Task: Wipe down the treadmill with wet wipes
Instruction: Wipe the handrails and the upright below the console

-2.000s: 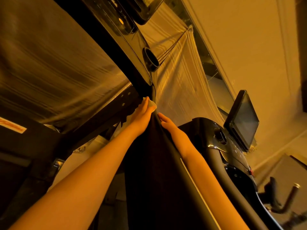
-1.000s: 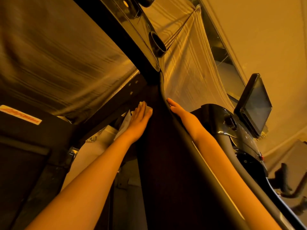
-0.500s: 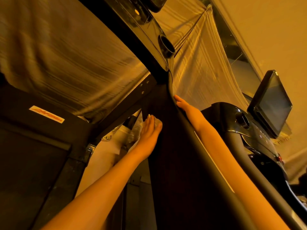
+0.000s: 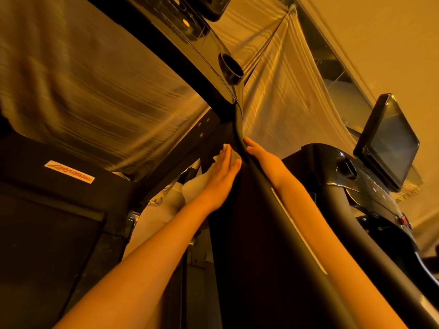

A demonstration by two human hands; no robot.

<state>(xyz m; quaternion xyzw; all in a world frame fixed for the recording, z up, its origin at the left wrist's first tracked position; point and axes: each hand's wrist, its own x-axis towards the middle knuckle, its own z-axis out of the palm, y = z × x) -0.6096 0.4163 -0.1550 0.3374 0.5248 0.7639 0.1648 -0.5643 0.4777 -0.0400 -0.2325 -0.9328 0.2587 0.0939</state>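
The treadmill's dark side panel [image 4: 249, 233] and its grey handrail [image 4: 280, 210] run up the middle of the head view toward the black console [image 4: 213, 55]. My left hand [image 4: 222, 178] lies flat with straight fingers on the panel, pressing a white wet wipe [image 4: 234, 156] under the fingertips; most of the wipe is hidden by the hand. My right hand [image 4: 263, 157] rests on the handrail's right side with fingers extended along it, holding nothing that I can see.
A second treadmill with a tilted screen [image 4: 389, 143] and dark console [image 4: 351, 176] stands to the right. The running belt and deck with a red logo sticker [image 4: 69, 171] lie at left. Pale curtains [image 4: 280, 98] hang behind. White paper [image 4: 197, 184] shows under my left wrist.
My left hand with the wipe slid down the panel and has now moved back up near the handrail's top. The right hand stays on the rail. The camera has shifted.
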